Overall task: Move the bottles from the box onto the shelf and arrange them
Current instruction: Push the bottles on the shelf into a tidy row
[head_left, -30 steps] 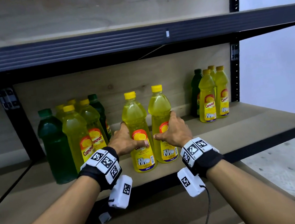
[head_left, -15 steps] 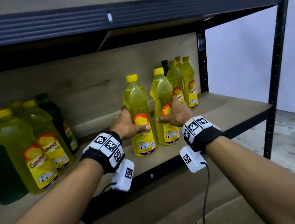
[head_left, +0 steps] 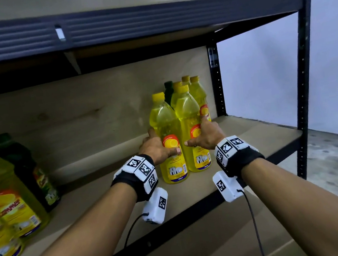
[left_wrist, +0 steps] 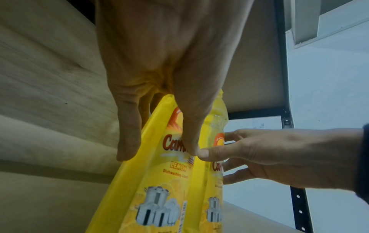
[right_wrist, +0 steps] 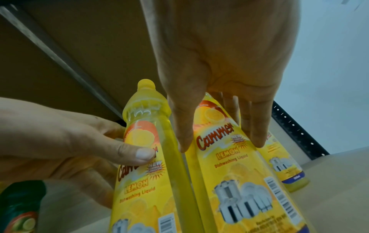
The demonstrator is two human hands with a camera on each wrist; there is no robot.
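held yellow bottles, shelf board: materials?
Yellow bottles: likely clear glossy plastic, since the yellow liquid shows through and the shoulders glint; printed film labels. Shelf board: looks like matte wood or particleboard, pale with faint grain; cannot tell which.

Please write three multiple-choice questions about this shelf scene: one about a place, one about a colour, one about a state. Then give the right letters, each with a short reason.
1. Where do the two held bottles stand?
A. on the wooden shelf board
B. in a box
C. on the floor

2. What colour is the cap of the left hand's bottle?
A. green
B. yellow
C. white

3. How are the two held bottles standing?
A. lying flat
B. upside down
C. upright, side by side

Answers:
1 A: both bases sit on the shelf.
2 B: the cap tops the bottle that the left hand grips.
3 C: it stands upright beside the bottle that the right hand grips.
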